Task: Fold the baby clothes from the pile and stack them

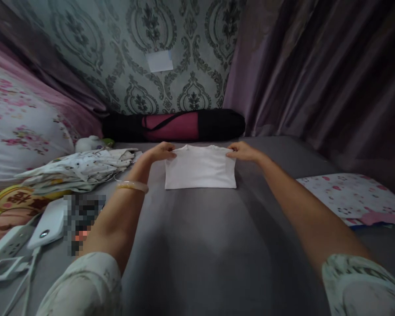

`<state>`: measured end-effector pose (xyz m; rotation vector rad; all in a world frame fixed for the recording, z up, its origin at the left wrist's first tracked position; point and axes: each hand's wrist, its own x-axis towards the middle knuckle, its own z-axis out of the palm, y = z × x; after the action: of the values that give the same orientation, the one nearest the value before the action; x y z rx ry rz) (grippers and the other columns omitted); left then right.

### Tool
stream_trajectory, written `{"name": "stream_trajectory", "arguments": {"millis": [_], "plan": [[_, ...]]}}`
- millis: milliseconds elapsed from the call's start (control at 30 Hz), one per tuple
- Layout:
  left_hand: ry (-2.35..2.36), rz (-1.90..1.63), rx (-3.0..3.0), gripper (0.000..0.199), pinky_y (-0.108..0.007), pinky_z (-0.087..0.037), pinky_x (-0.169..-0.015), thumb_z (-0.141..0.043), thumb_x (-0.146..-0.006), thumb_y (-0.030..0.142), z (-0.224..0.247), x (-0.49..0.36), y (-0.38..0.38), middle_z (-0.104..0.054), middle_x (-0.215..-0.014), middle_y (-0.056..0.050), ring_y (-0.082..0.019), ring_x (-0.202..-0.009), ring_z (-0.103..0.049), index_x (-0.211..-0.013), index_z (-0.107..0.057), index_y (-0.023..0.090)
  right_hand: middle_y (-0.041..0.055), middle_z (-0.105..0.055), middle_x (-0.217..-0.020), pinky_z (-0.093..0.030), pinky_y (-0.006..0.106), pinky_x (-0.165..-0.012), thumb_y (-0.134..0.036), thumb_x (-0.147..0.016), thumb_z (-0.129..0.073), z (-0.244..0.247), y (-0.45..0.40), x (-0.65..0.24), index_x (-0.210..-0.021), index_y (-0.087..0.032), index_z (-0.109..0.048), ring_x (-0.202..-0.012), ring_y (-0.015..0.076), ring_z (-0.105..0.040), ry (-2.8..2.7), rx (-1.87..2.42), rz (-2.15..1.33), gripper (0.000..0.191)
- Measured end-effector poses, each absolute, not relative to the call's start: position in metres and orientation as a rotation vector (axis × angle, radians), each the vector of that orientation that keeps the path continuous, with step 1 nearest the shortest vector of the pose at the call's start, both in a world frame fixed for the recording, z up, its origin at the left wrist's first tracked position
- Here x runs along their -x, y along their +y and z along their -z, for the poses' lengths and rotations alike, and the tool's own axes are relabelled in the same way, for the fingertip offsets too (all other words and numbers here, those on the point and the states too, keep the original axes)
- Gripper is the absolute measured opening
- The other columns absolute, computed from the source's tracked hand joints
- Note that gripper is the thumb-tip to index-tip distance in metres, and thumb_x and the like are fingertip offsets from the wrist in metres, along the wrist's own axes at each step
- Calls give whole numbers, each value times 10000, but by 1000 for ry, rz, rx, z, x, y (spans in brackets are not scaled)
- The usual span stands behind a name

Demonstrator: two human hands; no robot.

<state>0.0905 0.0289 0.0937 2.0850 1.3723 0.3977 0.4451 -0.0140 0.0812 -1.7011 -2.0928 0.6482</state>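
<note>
White cloth (200,169) spread on grey sheet (197,219), just in front of the long black-and-red bag (171,126), left grip (162,152) and right grip (245,152) each pinched on a bag-side corner, I'd guess to keep it taut and square.

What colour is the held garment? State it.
The garment is white, seen best in the head view.

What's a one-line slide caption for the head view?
Left hand and right hand pinch the far corners of a white rectangular cloth on a grey fabric sheet.
</note>
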Motion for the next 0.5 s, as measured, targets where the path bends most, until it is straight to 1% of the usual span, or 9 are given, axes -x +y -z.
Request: {"name": "stream_trajectory", "arguments": {"millis": [133, 200, 267, 333, 433, 500], "plan": [[1333, -606, -2152, 200, -242, -451, -678, -590, -717, 230, -123, -88, 11, -641, -801, -26, -138, -735, -587, -896, -622, 146, 44, -681, -856, -466, 267, -653, -236, -808, -625, -104, -25, -456, -970, -164, -676, -750, 172, -607, -2028, 1502, -583, 185], [1357, -716, -2256, 205, -264, -454, -699, -582, -739, 258, -130, -88, -2, -638, -790, -21, -145, -731, -579, -909, -625, 152, 38, -673, -829, -467, 291, -651, -247, -785, -642, -109, -34, -460, -920, -194, -670, -731, 184, -597, -2011, 1393, -476, 148], [1410, -796, -2383, 197, -299, -455, -757, -571, -759, 271, -129, -88, -18, -626, -755, -5, -151, -728, -572, -913, -628, 164, 32, -670, -814, -456, 302, -658, -236, -774, -632, -108, -47, -461, -902, -207, -659, -717, 187, -589, -2023, 1334, -333, 134], [1454, -788, -2506, 181, -353, -431, -869, -550, -784, 268, -118, -87, -35, -610, -712, 14, -154, -733, -577, -920, -630, 179, 26, -670, -803, -443, 299, -674, -221, -779, -594, -98, -64, -461, -903, -205, -651, -715, 183, -589, -2067, 1311, -233, 137], [1438, -633, -2617, 175, -456, -310, -1037, -490, -836, 258, -88, -82, -62, -613, -690, 33, -146, -723, -593, -937, -622, 205, 34, -675, -820, -439, 287, -699, -208, -810, -525, -74, -95, -458, -900, -196, -646, -738, 178, -599, -2168, 1284, -237, 152], [1370, -511, -2629, 196, -483, -251, -1082, -454, -862, 251, -64, -77, -78, -647, -735, 30, -140, -723, -607, -976, -609, 218, 50, -677, -869, -442, 289, -734, -196, -833, -492, -55, -113, -457, -920, -196, -639, -788, 182, -607, -2240, 1253, -250, 170]]}}
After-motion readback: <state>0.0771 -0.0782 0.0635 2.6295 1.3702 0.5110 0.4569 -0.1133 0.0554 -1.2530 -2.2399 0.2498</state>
